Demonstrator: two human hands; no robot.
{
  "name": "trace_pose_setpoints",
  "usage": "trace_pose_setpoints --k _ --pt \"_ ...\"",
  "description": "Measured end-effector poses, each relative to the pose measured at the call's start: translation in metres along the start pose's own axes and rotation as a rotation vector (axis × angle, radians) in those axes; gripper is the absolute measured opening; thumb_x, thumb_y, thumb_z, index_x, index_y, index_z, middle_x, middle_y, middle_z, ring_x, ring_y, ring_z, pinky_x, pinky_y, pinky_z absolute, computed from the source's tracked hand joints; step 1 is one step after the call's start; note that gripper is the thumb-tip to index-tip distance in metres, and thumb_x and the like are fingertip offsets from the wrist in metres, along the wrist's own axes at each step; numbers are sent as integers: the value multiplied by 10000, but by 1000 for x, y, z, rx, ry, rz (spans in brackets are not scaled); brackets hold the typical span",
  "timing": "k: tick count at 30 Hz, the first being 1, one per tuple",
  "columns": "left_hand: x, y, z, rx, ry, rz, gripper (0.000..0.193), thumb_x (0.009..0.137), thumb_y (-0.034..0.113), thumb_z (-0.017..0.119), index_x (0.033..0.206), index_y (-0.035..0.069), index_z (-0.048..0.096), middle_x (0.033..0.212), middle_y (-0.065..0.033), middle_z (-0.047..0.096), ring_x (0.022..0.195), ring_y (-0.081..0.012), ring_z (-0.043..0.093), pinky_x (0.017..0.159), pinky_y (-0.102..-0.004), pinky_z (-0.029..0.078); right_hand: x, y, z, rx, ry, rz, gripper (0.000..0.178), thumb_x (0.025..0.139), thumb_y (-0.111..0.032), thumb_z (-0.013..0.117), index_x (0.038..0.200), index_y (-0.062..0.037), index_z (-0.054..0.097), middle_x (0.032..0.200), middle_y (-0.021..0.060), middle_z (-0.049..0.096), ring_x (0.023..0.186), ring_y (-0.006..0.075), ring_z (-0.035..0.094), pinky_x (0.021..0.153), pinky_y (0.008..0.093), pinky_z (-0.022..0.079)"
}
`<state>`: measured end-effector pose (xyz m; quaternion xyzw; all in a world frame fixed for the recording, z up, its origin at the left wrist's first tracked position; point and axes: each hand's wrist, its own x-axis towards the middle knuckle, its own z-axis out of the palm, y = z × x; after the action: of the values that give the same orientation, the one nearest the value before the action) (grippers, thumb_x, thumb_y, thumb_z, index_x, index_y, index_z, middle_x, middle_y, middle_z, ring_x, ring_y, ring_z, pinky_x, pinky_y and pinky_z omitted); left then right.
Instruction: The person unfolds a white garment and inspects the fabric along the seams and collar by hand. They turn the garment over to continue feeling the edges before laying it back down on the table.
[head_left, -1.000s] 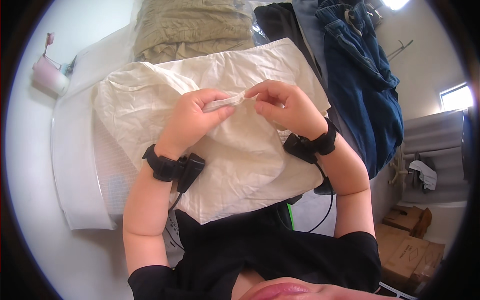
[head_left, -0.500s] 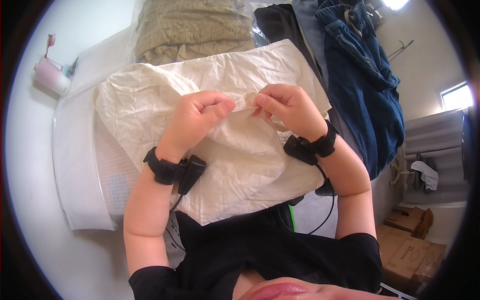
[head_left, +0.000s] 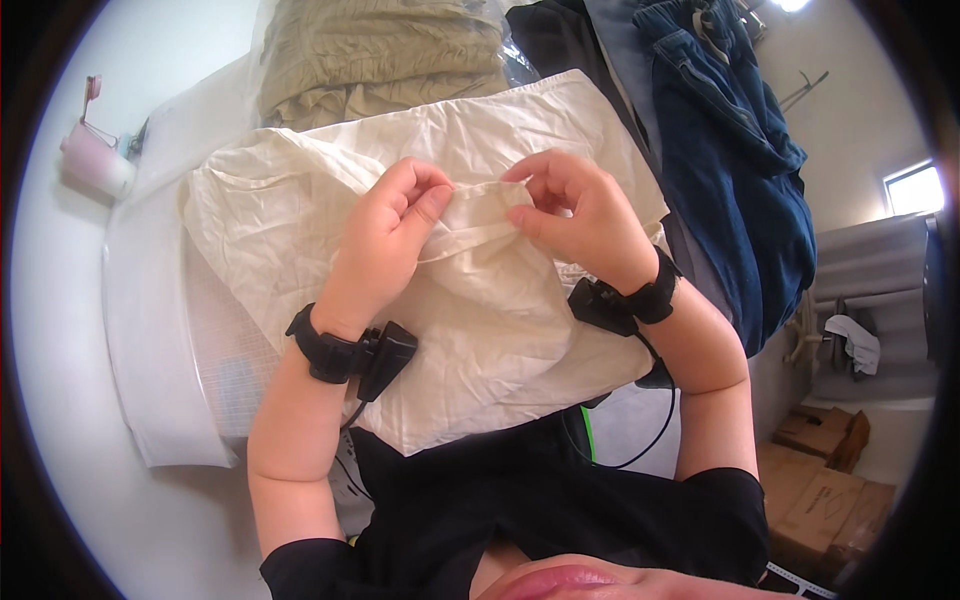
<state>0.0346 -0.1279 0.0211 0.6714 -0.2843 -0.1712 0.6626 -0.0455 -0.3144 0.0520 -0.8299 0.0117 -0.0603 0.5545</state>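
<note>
A wrinkled cream cloth [head_left: 490, 330] lies spread in front of me, its near edge reaching my body. My left hand [head_left: 395, 225] pinches a raised, hemmed strip of this cloth between thumb and fingers. On the same strip, a short way to the right, my right hand [head_left: 575, 210] has its thumb in front and fingers behind, gripping the fabric. Between the two hands the strip is stretched flat, with a seam line showing. What else the cloth is part of, such as a garment, I cannot tell.
Folded khaki clothing [head_left: 380, 60] in clear plastic lies at the far side. Blue jeans [head_left: 730, 180] hang over the right edge beside dark garments. A pink-and-white cup [head_left: 98, 162] is at the far left. Cardboard boxes [head_left: 815, 500] stand low at the right.
My hands have spread slightly apart, and the hemmed strip between them now lies opened wider and flatter. The fingers of my right hand have lifted behind the fabric.
</note>
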Motion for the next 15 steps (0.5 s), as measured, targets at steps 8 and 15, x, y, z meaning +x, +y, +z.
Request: trace_pose_setpoints --k 8,15 --pt "-4 11 0 -48 -70 -116 193 902 217 539 955 31 528 725 39 471 685 -51 420 631 -207 370 0 5 3 152 -9 132 136 792 -78 636 885 17 609 718 -6 586 649 38 531 596 191 441" --pt "-5 11 2 62 -149 -43 199 832 205 616 877 12 600 753 14 569 707 -56 482 669 -222 406 -2 -5 2 93 -76 136 121 818 -87 617 857 27 612 745 3 592 654 51 555 594 197 472"
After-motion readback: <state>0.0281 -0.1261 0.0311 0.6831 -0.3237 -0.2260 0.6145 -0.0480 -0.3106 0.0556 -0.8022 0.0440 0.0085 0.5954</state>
